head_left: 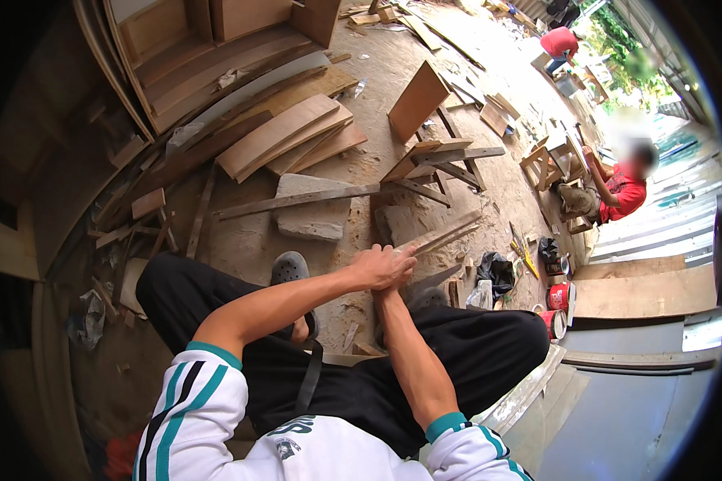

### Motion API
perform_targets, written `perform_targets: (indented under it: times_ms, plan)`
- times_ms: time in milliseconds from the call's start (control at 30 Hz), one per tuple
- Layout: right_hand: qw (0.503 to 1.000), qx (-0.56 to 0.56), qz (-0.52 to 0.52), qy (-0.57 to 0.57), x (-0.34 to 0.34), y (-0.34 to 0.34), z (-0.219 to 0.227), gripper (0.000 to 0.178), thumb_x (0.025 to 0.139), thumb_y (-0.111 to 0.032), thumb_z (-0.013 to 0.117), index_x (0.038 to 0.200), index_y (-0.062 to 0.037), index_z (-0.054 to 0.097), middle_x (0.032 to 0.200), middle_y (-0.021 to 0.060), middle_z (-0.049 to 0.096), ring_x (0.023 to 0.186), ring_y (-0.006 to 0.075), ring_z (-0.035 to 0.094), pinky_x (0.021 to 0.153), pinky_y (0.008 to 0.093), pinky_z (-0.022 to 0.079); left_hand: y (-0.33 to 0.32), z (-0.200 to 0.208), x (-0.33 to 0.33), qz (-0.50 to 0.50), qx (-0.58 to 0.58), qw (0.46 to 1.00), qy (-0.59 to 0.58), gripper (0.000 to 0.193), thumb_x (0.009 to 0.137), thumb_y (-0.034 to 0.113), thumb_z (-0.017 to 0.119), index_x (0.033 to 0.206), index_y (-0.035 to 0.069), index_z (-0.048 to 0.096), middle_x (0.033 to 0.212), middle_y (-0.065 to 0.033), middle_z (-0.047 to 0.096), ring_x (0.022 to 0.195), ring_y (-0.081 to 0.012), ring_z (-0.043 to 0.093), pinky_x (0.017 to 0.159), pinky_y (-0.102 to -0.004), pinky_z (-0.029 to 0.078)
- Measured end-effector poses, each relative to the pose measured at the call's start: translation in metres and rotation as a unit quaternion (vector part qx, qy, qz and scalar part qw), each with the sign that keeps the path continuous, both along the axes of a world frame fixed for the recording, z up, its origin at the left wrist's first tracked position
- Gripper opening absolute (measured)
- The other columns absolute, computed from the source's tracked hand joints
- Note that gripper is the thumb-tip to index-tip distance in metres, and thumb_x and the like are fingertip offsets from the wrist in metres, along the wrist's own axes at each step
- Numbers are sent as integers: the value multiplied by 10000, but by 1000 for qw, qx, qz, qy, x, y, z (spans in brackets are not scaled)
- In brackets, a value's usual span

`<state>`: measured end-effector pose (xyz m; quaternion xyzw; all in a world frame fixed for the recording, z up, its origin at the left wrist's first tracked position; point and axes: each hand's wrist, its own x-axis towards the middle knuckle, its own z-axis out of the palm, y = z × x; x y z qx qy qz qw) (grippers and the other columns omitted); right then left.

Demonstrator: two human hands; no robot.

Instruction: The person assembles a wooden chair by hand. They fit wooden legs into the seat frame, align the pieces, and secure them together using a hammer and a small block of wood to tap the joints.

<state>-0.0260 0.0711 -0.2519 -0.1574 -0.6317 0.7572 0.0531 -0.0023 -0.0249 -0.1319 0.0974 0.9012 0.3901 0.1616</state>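
Note:
My left hand (pixel 374 266) lies across the top of my right hand (pixel 393 280), in front of my knees. Bent fingers of the left hand close over the near end of a narrow wooden strip (pixel 443 233), which points away to the right. The right hand's fingers are mostly covered, so what they grip is hidden. Just beyond the wrists, a grey, blade-like tapered piece (pixel 436 277) slants beside my right shoe; its kind is unclear. Ahead of the hands, a long wooden bar (pixel 297 200) rests across a pale stone block (pixel 311 227).
Stacked boards (pixel 285 136) and an open wooden cabinet (pixel 217 60) stand at the far left. A low wooden trestle (pixel 445 164) is ahead. Red cans (pixel 560 298), a black bag (pixel 497 274) and a yellow tool (pixel 525 255) lie right. Two people (pixel 622 192) work farther off.

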Motion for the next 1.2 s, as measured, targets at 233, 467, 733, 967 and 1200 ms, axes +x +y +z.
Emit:
perform_targets:
  times_ms: [233, 467, 733, 967, 1200]
  plan:
    - [986, 73, -52, -138, -5, -6, 41, 568, 975, -490, 489, 1124, 49, 588, 939, 138, 658, 703, 245, 632, 583, 362, 498, -66, 6, 45, 80, -93, 992, 7, 793, 870, 717, 463, 1131, -28, 546, 1001, -277, 657, 970, -417, 644, 821, -479, 511]
    - [979, 29, -101, -172, -43, -18, 44, 557, 892, -483, 643, 1027, 51, 568, 644, 76, 544, 403, 177, 479, 333, 304, 382, -166, 0, 85, 54, -225, 970, 70, 465, 902, 489, 581, 1073, 57, 562, 972, -181, 665, 911, -393, 642, 749, -495, 514]
    - [977, -78, -49, -194, -66, -24, 17, 524, 812, -271, 773, 1177, 31, 550, 1015, 119, 625, 544, 193, 542, 342, 312, 382, -211, -15, 120, 109, -223, 963, 105, 373, 867, 376, 649, 1074, 76, 570, 988, -197, 648, 902, -412, 627, 741, -486, 507]
    - [969, -144, -24, -201, -89, -43, 32, 290, 829, -233, 756, 931, -6, 607, 627, 12, 517, 416, 119, 424, 347, 286, 322, -195, -24, 91, 157, -255, 952, -55, 539, 798, 496, 675, 1100, 61, 578, 1018, -227, 664, 941, -408, 639, 783, -493, 498]
    - [976, -89, -49, -192, -128, -63, 38, 358, 809, -252, 744, 1018, 33, 688, 904, 122, 714, 834, 223, 655, 788, 349, 479, -145, -13, -33, 157, -192, 964, -97, 778, 786, 679, 621, 1206, 26, 585, 1048, -248, 672, 1016, -385, 639, 859, -441, 488]
